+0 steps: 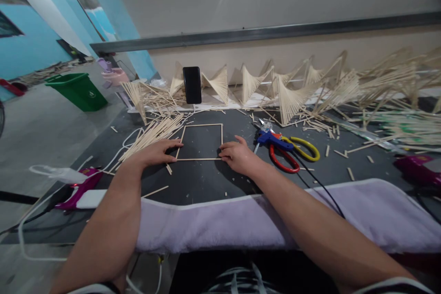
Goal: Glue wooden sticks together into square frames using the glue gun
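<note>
A square frame of thin wooden sticks (201, 159) lies flat on the dark tabletop in front of me. My left hand (156, 152) holds its left side near the lower corner, thumb and forefinger a little apart along the stick. At the lower right corner, the fingertips of my right hand (237, 155) are bunched against the frame. Beside my left hand is a pile of loose wooden sticks (155, 133). Right of my right hand lie a blue-handled glue gun (274, 139), red-handled pliers (284, 161) and a yellow-handled tool (305, 147).
Twisted stick structures (255, 82) line the table's back, and a black phone (192, 85) stands among them. A lilac cloth (213, 225) covers the front edge. A magenta device (81, 193) with white cables sits at left. A green bin (77, 92) stands on the floor.
</note>
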The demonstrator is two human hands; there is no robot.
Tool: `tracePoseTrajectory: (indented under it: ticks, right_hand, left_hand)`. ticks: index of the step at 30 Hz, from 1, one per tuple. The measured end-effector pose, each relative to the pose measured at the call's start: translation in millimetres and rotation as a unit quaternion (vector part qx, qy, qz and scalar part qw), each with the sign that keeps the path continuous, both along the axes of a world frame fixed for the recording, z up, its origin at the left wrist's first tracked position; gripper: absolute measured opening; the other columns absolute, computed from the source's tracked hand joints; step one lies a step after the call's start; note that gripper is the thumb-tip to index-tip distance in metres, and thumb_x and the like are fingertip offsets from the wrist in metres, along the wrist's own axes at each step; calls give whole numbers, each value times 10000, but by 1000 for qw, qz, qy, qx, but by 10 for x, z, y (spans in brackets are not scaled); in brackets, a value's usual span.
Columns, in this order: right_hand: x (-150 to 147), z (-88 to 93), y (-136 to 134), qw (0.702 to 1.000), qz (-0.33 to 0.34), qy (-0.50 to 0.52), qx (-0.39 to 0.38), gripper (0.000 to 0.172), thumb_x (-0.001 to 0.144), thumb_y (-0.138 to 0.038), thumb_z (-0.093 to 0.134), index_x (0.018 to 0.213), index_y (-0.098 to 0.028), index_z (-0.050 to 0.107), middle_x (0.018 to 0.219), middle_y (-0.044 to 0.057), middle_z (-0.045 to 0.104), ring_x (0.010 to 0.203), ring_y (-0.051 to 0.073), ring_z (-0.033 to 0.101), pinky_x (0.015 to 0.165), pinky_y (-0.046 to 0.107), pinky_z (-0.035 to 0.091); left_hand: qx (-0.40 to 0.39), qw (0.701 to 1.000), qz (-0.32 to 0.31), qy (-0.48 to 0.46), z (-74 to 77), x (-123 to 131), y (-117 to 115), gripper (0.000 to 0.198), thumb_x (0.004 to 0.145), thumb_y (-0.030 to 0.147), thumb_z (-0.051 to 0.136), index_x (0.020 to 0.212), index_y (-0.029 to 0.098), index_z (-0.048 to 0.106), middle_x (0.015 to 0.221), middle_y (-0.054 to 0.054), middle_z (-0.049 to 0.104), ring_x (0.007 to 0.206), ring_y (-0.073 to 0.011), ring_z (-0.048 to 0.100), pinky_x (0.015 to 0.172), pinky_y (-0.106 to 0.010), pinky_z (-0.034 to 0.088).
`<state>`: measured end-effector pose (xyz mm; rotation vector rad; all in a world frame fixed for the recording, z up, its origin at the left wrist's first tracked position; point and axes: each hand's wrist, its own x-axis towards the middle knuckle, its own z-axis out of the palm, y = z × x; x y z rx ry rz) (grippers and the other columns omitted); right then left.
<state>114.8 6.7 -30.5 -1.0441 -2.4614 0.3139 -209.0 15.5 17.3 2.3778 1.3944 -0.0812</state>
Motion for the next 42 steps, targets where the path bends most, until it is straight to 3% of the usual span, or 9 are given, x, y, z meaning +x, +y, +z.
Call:
tracePoseTrajectory:
  ticks: [23,35,39,42]
  right_hand:
    - [2,0,-26,1000,-2,-6,17,173,754,-162,547,825,-241,683,1048,51,660,984,194,572,1011,521,134]
    - [-8,78,-112,1000,2,-9,24,183,775,-223,511,846,-221,679,1065,69,647,998,203,571,1013,512,162]
    - [-6,175,-128,998,-31,8,52,290,761,-207,506,1009,-231,654,1206,81,579,1062,217,542,1017,489,189]
    - [178,345,-62,992,-92,39,83,375,750,-156,479,1085,-231,627,1252,65,553,1130,210,505,1020,430,236]
  left_hand:
    - [0,1000,-3,-2,-20,-20,10,646,750,508,546,1327,241,433,1452,-46,345,1297,-246,342,1075,-370,258]
    - [10,1000,0,10,50,47,-39,638,759,516,535,1317,219,445,1445,-62,356,1287,-242,358,1071,-365,266]
    - [10,1000,-4,10,26,30,-27,643,758,512,536,1323,221,438,1447,-56,353,1292,-240,351,1078,-358,258]
    - [14,1000,-9,6,-11,-7,4,646,754,523,532,1321,225,444,1450,-59,347,1292,-254,353,1078,-372,257]
